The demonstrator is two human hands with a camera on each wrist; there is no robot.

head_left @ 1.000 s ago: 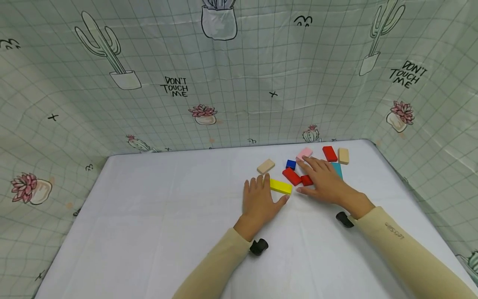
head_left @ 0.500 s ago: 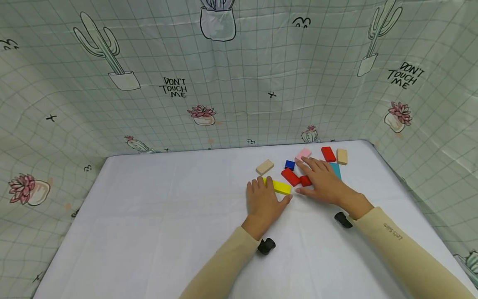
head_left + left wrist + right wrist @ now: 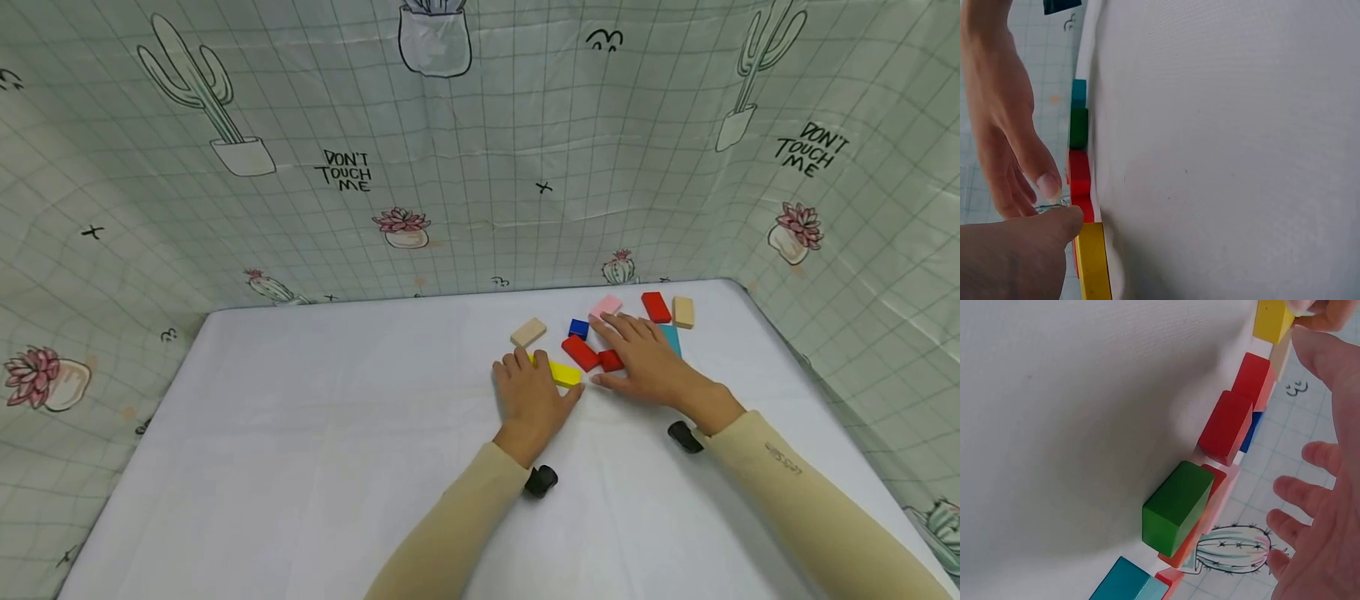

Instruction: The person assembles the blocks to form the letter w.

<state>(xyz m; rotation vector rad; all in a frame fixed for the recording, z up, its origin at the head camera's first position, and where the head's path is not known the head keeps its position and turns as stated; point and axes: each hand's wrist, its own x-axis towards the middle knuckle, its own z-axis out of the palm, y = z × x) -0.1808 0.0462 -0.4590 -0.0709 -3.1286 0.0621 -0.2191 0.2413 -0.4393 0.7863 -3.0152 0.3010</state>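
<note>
My left hand (image 3: pixel 531 407) holds a yellow block (image 3: pixel 566 374), its fingers bent over the far side and the thumb at the near right end. Hovering over the block cluster, my right hand (image 3: pixel 648 360) has its fingers spread, with nothing in its grasp. Its thumb points toward the yellow block's right end. Under it lies a green block (image 3: pixel 1179 503), hidden in the head view. Just left of this hand lie a long red block (image 3: pixel 581 353) and a shorter red block (image 3: pixel 611 360). Behind them sit a blue block (image 3: pixel 578 329) and a pink block (image 3: pixel 605 307).
A teal block (image 3: pixel 671 338) shows beside the right hand. Farther back are another red block (image 3: pixel 656 307) and a beige block (image 3: pixel 683 312). A second beige block (image 3: pixel 528 332) lies beyond the left hand. Patterned cloth (image 3: pixel 480 150) surrounds the white table (image 3: pixel 300 433).
My left hand has shifted slightly right, and its fingers now bend over the yellow block. My right hand and the other blocks stay where they were; the head view has drifted a little.
</note>
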